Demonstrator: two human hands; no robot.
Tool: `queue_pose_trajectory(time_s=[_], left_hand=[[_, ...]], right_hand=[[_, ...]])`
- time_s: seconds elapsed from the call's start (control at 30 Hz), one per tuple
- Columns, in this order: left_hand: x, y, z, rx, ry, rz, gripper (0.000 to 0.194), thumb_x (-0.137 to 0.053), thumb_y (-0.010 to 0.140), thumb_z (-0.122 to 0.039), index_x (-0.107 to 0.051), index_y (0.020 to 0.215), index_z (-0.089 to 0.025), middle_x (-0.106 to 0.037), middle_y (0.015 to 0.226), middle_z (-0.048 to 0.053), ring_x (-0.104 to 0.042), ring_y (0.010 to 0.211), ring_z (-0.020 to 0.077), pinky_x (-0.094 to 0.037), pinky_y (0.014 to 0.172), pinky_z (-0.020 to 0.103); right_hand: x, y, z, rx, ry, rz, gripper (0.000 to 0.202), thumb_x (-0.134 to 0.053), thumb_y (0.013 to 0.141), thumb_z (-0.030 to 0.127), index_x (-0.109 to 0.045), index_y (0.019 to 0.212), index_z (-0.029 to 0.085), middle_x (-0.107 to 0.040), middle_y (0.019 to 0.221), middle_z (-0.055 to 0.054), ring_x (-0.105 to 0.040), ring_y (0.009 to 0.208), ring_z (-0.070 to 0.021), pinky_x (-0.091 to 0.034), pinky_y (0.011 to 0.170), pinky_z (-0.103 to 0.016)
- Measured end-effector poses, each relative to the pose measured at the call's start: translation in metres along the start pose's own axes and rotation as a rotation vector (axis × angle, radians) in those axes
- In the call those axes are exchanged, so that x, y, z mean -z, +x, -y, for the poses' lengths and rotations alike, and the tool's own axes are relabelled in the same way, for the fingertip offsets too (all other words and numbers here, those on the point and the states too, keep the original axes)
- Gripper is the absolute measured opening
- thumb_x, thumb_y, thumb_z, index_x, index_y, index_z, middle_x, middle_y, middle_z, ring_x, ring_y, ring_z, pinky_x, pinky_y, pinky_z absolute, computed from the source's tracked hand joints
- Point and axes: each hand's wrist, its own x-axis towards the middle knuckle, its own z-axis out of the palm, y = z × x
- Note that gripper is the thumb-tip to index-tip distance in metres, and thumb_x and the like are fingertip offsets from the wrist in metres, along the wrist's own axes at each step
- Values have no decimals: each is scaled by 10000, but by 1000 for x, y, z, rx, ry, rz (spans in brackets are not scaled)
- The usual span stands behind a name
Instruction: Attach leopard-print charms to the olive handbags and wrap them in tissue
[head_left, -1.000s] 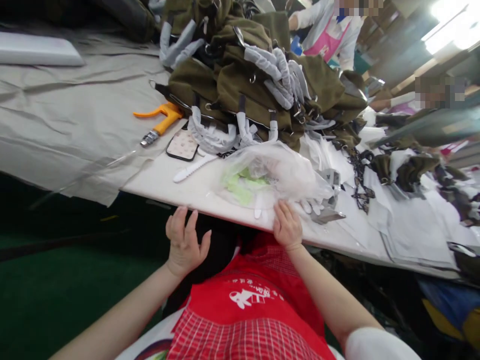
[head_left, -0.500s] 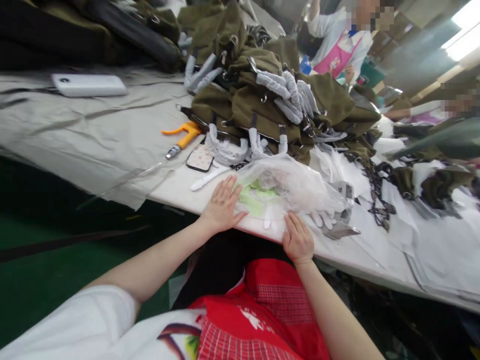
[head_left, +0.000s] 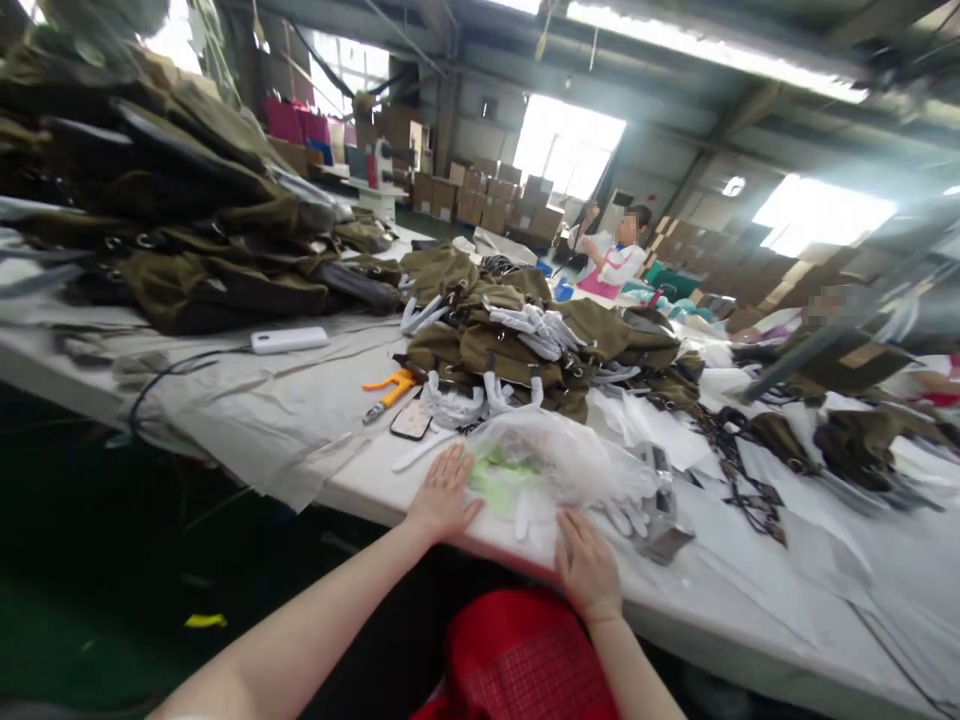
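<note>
- left hand (head_left: 442, 492): fingers stretched and side by side, thumb apart, palm down by the surface's (head_left: 499, 537) front edge, just beside the clear plastic bag (head_left: 577, 450).
- right hand (head_left: 589, 568): fingers together at the bag's near side, wrist over that edge; cannot tell whether they pinch film.
- between the hands, a narrow strip of surface separates bag from edge.
- green material (head_left: 499, 480) shows blurred through the film; whether inside or beneath, cannot tell.
- left of the bag: white toothed strip (head_left: 421, 452), patterned phone (head_left: 412, 418), orange-handled tool (head_left: 393, 388); farther left, pale covering (head_left: 247, 400) runs past the edge.
- right: metal object (head_left: 664, 500), its shape hard to make out.
- behind: heaped olive bags (head_left: 442, 348) hide the surface there.
- both forearms are cut off below.
- cartons (head_left: 480, 200) far back carry labels too small to read.
</note>
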Motion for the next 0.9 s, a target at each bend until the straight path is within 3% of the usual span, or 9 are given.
queue_pose_trajectory(time_s=[0.23,0.33,0.43,0.6,0.73,0.8,0.9], left_hand=[[-16,0,12,-24,-2,-166,639,-465,899,-461,-383,1431,-117,-396,1504,193,-363,1398,305,-344,1130,461],[-15,15,20,-3,-37,-256,537,-389,942,-387,-409,1403,-113,-470,1443,195,-431,1352,296,-383,1106,472],[5,52,28,54,-29,-297,484,-348,947,-334,-448,1366,-113,-506,1402,193,-448,1332,298,-366,1115,496],[49,131,27,86,31,-227,478,-451,865,-204,-509,1337,-159,-538,1372,169,-470,1308,295,-365,1102,505],[58,173,13,49,60,-108,526,-580,727,-71,-617,1229,-223,-565,1355,148,-498,1287,306,-419,1039,476],[59,187,3,47,66,-48,429,-631,725,-70,-671,1126,-218,-644,1236,134,-586,1179,290,-471,972,437],[73,208,-10,87,71,-13,163,-662,838,-224,-680,989,-166,-705,998,76,-670,930,216,-532,847,399]], right_hand=[[-4,-4,0,-52,27,-23,429,-463,875,235,-597,1278,173,-608,1316,-114,-570,1204,-268,-474,1010,-419],[-5,-6,-1,-46,42,-45,434,-476,870,237,-595,1283,182,-606,1322,-110,-576,1203,-274,-491,994,-422],[-15,-9,-6,-28,66,-99,449,-494,862,242,-582,1301,215,-609,1324,-93,-586,1197,-280,-519,960,-419],[-50,-13,-26,56,80,-266,480,-527,810,232,-605,1283,257,-655,1263,-78,-656,1093,-297,-575,846,-399],[-74,-13,-33,139,67,-381,495,-553,762,222,-644,1246,272,-707,1163,-75,-705,985,-292,-607,742,-366],[-81,-12,-29,77,72,-403,489,-549,739,205,-672,1205,284,-720,1129,-76,-709,973,-299,-607,745,-379],[-84,-11,-25,-20,82,-407,492,-537,717,195,-689,1173,303,-720,1128,-71,-701,993,-309,-604,764,-407]])
